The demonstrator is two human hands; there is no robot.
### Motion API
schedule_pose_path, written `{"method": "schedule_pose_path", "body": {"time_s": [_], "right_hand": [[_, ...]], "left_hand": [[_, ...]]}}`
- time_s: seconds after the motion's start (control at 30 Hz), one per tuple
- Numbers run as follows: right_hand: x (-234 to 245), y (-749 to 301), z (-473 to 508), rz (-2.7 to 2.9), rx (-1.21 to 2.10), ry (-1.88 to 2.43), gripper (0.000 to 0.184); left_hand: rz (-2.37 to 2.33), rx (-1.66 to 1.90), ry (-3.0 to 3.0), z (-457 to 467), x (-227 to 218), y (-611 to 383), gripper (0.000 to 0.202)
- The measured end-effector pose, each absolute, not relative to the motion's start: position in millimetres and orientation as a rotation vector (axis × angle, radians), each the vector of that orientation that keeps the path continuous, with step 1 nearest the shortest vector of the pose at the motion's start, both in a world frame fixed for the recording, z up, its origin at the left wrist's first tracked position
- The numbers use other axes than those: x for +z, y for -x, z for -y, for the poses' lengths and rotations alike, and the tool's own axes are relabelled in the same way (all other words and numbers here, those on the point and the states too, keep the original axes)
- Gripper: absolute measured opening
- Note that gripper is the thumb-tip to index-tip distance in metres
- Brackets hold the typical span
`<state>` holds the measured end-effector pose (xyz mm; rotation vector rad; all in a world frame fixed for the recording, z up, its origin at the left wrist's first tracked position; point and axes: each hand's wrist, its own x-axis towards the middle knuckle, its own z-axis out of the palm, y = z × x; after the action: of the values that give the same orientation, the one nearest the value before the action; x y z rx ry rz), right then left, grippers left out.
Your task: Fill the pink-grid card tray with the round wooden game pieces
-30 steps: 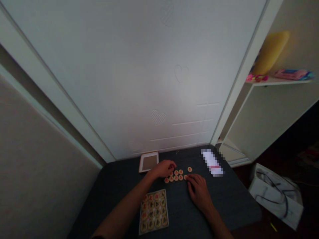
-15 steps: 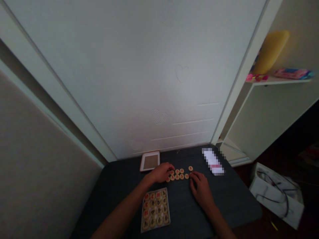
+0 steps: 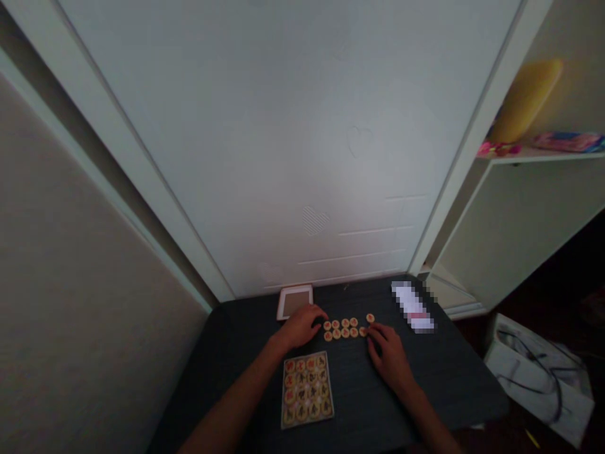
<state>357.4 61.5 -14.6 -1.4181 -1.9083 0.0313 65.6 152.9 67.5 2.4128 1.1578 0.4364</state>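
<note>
Round xiangqi pieces (image 3: 345, 332) with red characters lie in two rows on the dark table (image 3: 246, 372). My left hand (image 3: 302, 325) is at the left end of the rows, its thumb and forefinger apart with nothing between them. At the right end, my right hand (image 3: 388, 353) has its fingertips against the end of the front row, thumb held apart. A single piece (image 3: 370, 318) sits beyond those fingertips, with a gap from the rest of the back row. Nearer me is a square tray (image 3: 308, 424) filled with pieces bearing red and black characters.
Behind my left hand lies a shallow white-rimmed box or lid (image 3: 309, 291). A pixelated pale object (image 3: 412, 308) rests at the table's right. A white panel (image 3: 283, 157) rises behind the table. On the floor at right stands a white box (image 3: 539, 378) with cables.
My left hand has drawn back to the left, uncovering a piece at the left end of the back row. The right hand stays by the right end. The whole view has shifted slightly.
</note>
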Motion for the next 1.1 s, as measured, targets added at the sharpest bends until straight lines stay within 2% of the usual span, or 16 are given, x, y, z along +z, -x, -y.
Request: {"method": "schedule_pose_path", "body": {"time_s": [0.27, 0.63, 0.97, 1.1], "right_hand": [[-15, -365, -65, 1.814, 0.107, 1.384, 0.024], [-3, -369, -71, 1.834, 0.101, 1.404, 0.017], [7, -357, -78, 2.070, -0.106, 1.376, 0.018], [14, -355, -79, 2.122, -0.085, 1.393, 0.016]], "left_hand": [[-1.260, 0.477, -2.473, -158, 72, -67, 0.040], [-1.079, 0.498, -2.466, -147, 79, -96, 0.025], [-1.117, 0.532, -2.367, -147, 70, -98, 0.035], [-1.115, 0.503, -2.307, -153, 72, -105, 0.027]]}}
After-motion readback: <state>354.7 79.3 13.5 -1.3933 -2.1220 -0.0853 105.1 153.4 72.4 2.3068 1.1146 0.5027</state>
